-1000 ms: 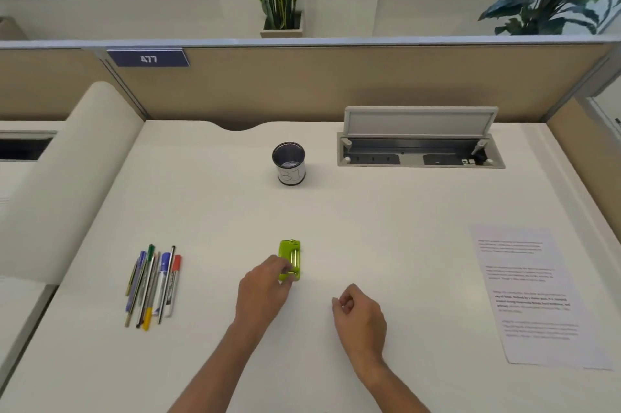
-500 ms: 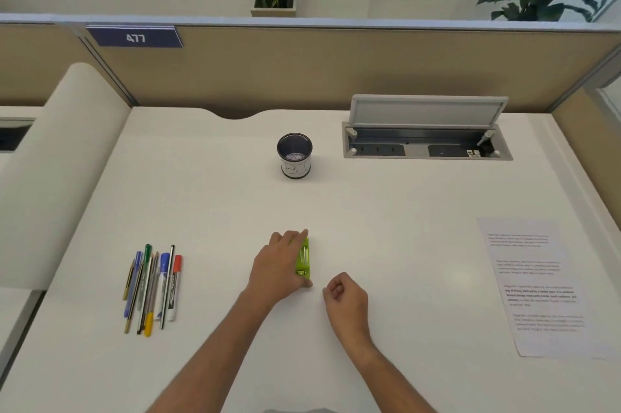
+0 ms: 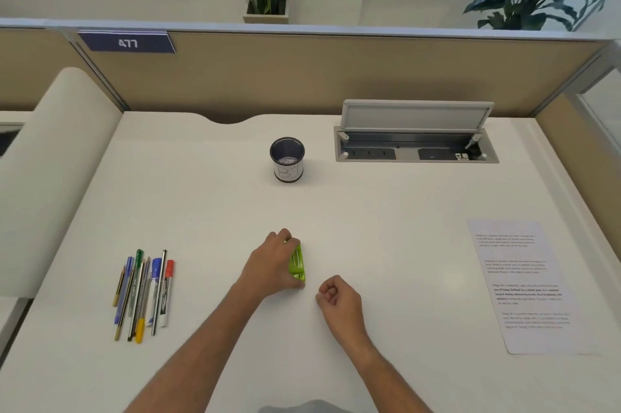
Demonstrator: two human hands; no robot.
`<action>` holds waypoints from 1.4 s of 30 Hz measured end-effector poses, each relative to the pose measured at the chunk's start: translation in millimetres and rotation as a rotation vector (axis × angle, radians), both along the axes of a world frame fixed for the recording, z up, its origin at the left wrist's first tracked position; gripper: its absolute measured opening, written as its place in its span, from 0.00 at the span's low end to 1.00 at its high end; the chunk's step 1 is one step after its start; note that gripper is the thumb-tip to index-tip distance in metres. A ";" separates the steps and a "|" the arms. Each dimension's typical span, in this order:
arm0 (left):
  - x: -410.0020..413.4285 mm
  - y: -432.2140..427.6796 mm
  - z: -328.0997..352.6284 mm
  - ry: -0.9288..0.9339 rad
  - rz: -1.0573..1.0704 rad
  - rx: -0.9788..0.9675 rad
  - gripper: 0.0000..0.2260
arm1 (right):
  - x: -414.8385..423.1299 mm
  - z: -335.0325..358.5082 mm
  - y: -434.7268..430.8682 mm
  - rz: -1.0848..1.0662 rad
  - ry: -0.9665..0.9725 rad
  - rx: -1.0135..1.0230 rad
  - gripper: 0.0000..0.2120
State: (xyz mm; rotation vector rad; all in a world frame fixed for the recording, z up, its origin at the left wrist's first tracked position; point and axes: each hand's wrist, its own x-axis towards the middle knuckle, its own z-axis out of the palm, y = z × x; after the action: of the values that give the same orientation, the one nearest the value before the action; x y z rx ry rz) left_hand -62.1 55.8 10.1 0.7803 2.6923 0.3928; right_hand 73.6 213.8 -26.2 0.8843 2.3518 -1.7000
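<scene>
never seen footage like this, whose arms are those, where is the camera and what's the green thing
There is no machine here: these are a person's two bare arms. The view comes from a wide-angle camera worn on the person's head, looking forward and down at the hands. The left hand grips a small green object, possibly a stapler, on the white desk. The right hand rests beside it, curled into a fist and holding nothing. To the left lies a row of pens. Further back stand a dark cup and an open cable box set into the desk. A printed sheet lies on the right.
</scene>
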 end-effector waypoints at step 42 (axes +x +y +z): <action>14.5 -177.9 10.8 0.004 -0.078 0.042 0.38 | -52.7 25.4 -149.3 0.765 0.332 0.714 0.12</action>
State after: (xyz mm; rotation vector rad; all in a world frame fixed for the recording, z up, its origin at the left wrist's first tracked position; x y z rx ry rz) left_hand -47.6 -122.2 21.0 0.8959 2.6559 0.4310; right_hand 21.0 64.5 -0.8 -0.3180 2.9770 -0.7442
